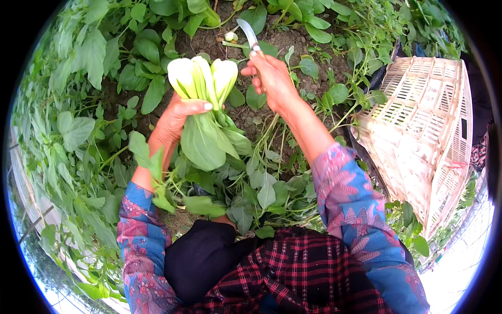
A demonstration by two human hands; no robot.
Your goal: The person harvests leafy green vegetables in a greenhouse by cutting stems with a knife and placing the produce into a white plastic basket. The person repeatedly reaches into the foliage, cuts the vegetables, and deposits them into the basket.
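Note:
My left hand [184, 112] grips several heads of bok choy [202, 80] together, their pale stem bases turned up and away from me. Their green leaves [204, 141] hang below the thumb, towards my lap. To the right of the bunch, my right hand [272, 78] is closed around the handle of a knife [248, 33]. Its short curved blade points away from me, apart from the bok choy; most of the handle is hidden in the fist. Just beyond the bunch, a small pale cut stem base [230, 36] lies on the soil.
At my right stands a pale plastic crate [419, 102] with slatted walls, tilted in view. Bok choy plants [196, 15] grow from the bare soil [290, 39] ahead. Dense leafy plants [86, 129] crowd the left side. Loose leafy stems [266, 192] lie before my knees.

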